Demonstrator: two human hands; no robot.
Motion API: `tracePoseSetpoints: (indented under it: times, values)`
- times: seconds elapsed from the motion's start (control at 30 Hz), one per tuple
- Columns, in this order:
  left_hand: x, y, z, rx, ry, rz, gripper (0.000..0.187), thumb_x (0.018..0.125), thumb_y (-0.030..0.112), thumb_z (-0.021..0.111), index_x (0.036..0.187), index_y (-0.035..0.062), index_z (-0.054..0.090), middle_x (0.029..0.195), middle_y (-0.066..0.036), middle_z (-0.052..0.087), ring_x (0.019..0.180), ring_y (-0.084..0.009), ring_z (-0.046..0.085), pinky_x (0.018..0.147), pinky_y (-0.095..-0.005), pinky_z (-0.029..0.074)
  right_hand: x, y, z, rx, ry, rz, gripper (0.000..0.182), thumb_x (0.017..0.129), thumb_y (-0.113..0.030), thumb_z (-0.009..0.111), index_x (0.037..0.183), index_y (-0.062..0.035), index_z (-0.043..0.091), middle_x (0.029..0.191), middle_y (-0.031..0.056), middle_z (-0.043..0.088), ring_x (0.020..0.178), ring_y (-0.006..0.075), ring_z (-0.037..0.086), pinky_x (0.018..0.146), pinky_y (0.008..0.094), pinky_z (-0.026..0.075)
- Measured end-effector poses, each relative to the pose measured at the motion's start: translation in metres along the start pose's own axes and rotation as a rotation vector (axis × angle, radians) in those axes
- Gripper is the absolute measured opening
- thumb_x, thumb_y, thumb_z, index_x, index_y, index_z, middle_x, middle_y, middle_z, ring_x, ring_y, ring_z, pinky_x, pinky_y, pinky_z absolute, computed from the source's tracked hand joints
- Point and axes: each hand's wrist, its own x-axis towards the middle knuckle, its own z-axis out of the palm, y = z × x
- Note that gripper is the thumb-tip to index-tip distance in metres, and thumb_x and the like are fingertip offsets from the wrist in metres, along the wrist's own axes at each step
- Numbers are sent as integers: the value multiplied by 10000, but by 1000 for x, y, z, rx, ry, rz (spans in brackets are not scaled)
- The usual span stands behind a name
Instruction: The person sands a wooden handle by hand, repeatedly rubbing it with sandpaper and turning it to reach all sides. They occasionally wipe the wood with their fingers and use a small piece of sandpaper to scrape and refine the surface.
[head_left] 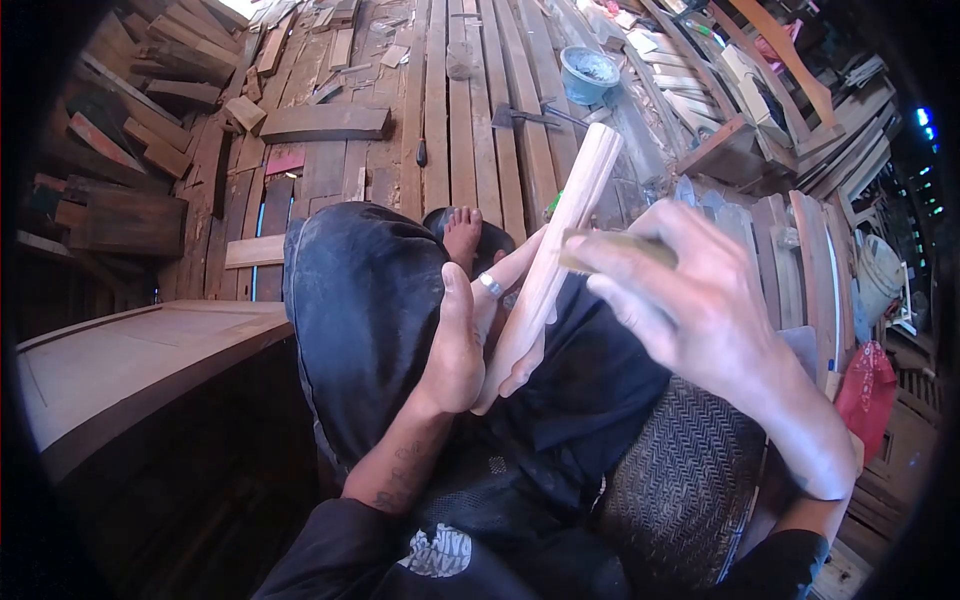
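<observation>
A long, pale wooden piece (538, 290) with grooves along its length slants up and away over my lap. My left hand (462, 345) is closed around its lower end, thumb up on the near side and fingertips showing on the far side. My right hand (690, 290), slightly blurred, pinches a folded tan piece that looks like sandpaper (625, 247). Its edge meets the grooved face near the middle of the wood. Part of the sandpaper is hidden under my fingers.
A carved wooden panel (150, 345) stands close at my left. Ahead on the plank floor lie a thick wood block (325, 123), a hammer-like tool (520, 117) and a blue bucket (590, 75). Boards (770, 240) and a red cloth (868, 395) are at right.
</observation>
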Motion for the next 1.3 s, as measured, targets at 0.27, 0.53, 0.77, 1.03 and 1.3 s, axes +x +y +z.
tracePoseSetpoints:
  times: [0.27, 0.53, 0.77, 1.03, 1.3]
  values:
    - [1, -1, 3, 19, -10, 4, 1109, 1017, 851, 109, 1659, -24, 333, 950, -64, 643, 455, -86, 463, 417, -218, 392, 8, 8, -6, -118, 63, 3, 438, 841, -177, 873, 1265, -194, 765, 782, 17, 563, 698, 186, 597, 563, 366, 509]
    - [4, -5, 2, 70, -25, -18, 1275, 930, 959, 144, 1629, -91, 331, 972, -108, 657, 466, -88, 512, 379, -209, 415, 9, 10, -11, -95, 61, 40, 329, 902, -183, 823, 1229, -183, 786, 826, 51, 554, 715, 194, 577, 602, 384, 491]
    - [2, -8, -1, 37, -45, -6, 1099, 1017, 851, 103, 1665, -3, 340, 954, -80, 642, 466, -93, 488, 422, -225, 401, 13, 29, -15, -77, 137, -2, 304, 933, -232, 817, 1225, -149, 804, 854, 46, 554, 761, 205, 596, 631, 373, 548]
    - [3, -7, 0, 17, -20, 50, 1075, 1044, 818, 137, 1653, -46, 329, 967, -95, 650, 459, -97, 486, 422, -226, 401, 9, 26, -15, 21, 133, 92, 220, 942, -217, 810, 1130, -105, 783, 838, 57, 541, 735, 210, 589, 634, 398, 542]
    - [0, 4, -3, 43, 70, 115, 1029, 1073, 772, 167, 1636, -73, 336, 958, -124, 628, 482, -113, 528, 428, -239, 426, 15, 40, -33, 149, 245, 133, 227, 997, -91, 730, 1213, -20, 726, 1031, 112, 709, 946, 242, 715, 856, 382, 572]
